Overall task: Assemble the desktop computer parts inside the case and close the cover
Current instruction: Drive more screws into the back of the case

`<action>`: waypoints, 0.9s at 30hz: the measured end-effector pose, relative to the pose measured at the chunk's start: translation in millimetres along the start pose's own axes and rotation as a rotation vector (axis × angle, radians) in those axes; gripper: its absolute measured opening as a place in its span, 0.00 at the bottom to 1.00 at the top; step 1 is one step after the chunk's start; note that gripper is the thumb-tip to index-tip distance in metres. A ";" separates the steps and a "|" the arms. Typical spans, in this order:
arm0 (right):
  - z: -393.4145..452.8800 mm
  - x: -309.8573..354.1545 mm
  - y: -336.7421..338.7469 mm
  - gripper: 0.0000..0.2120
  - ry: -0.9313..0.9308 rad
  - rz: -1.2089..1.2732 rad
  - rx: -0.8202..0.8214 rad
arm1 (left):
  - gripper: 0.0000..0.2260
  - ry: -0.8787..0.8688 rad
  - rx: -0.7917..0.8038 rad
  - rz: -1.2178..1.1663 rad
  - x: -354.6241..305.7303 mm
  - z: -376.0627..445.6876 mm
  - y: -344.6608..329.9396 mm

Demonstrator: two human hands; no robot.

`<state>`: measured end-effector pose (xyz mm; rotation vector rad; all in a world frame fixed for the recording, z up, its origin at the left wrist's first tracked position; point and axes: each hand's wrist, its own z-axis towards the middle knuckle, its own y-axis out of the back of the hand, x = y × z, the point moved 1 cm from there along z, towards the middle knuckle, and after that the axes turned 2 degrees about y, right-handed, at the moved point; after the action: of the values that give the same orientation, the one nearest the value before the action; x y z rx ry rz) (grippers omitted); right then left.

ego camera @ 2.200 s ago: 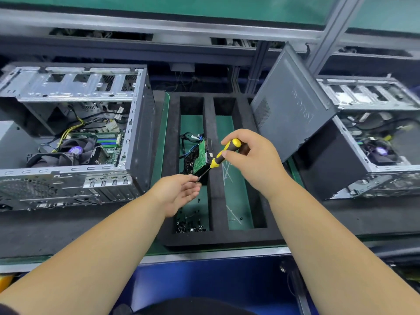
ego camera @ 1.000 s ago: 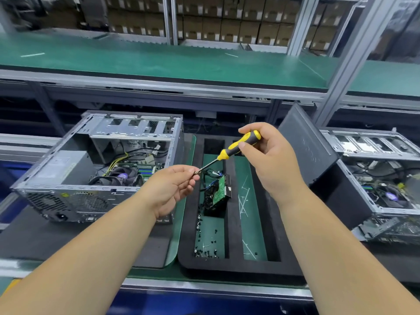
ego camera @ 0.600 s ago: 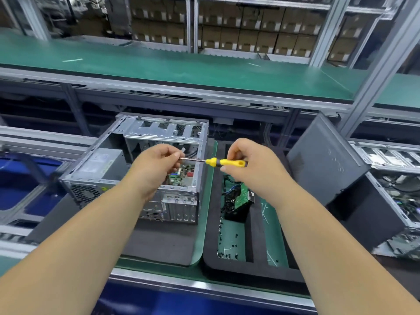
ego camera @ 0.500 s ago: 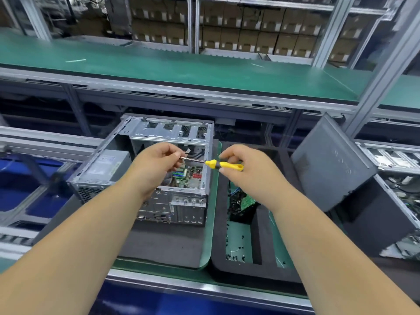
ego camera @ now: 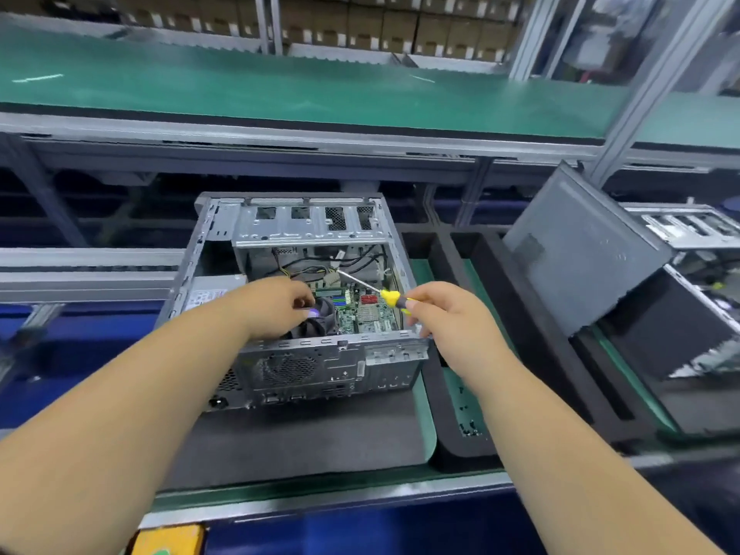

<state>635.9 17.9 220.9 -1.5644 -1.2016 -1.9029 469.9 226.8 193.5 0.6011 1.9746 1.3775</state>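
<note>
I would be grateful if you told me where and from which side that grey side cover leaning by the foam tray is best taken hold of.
Probably by its raised upper edge, coming from above. The side cover stands tilted, its lower edge wedged between the foam tray and a second case behind it, so only the top and the sloping side edges look free. Gripping both side edges would likely steady the broad, flat panel.

The left hand (ego camera: 280, 308) hides its fingers' grasp; the second case (ego camera: 696, 250) is cut off.
</note>
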 end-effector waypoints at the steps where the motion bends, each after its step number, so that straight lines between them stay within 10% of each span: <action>1: -4.8 -1.0 -6.3 0.06 -0.030 0.026 -0.022 | 0.12 -0.015 0.042 0.035 2.3 3.7 -2.8; 27: -116.4 -38.9 -72.6 0.08 -0.379 0.292 -0.161 | 0.08 -0.061 -0.091 -0.232 17.1 -34.1 -18.6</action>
<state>524.0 -44.1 157.8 -2.1272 -0.9069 -1.5932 433.3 210.2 179.9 0.3551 1.8574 1.2815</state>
